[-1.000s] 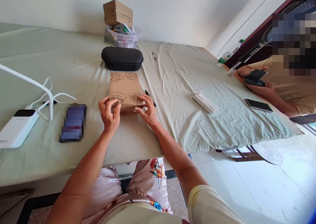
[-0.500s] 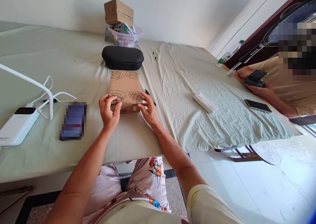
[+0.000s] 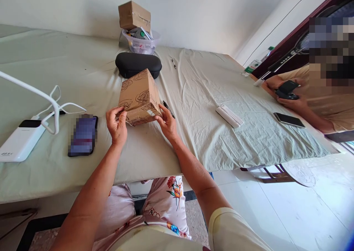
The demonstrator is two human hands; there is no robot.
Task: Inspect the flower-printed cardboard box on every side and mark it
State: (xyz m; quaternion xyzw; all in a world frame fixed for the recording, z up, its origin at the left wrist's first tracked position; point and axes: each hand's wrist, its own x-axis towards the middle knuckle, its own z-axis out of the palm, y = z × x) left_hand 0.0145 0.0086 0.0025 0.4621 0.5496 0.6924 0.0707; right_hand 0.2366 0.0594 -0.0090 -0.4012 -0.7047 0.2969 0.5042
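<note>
A brown cardboard box (image 3: 135, 92) with black scribbled swirls near its corners is tilted on its side between my hands, its right side raised. My left hand (image 3: 116, 123) grips its near left corner, thumb in front and fingers behind. At the near right corner, my right hand (image 3: 166, 122) holds the box between thumb and fingers. A black pen (image 3: 168, 109) lies on the cloth just beyond my right fingers. Directly behind the box sits a black zip case (image 3: 138, 64).
A phone (image 3: 83, 136), a white power bank (image 3: 22, 140) and a white lamp arm (image 3: 30, 88) are at left. A basin (image 3: 142, 45) carries another carton (image 3: 134, 15) at the back. A white ridged object (image 3: 229, 116) lies at right; a person (image 3: 306, 96) holds a dark device there.
The box has gone from lying flat to tilted, its right side turned up and its top leaning left. My left hand has shifted slightly left with it; my right hand stays at its corner.
</note>
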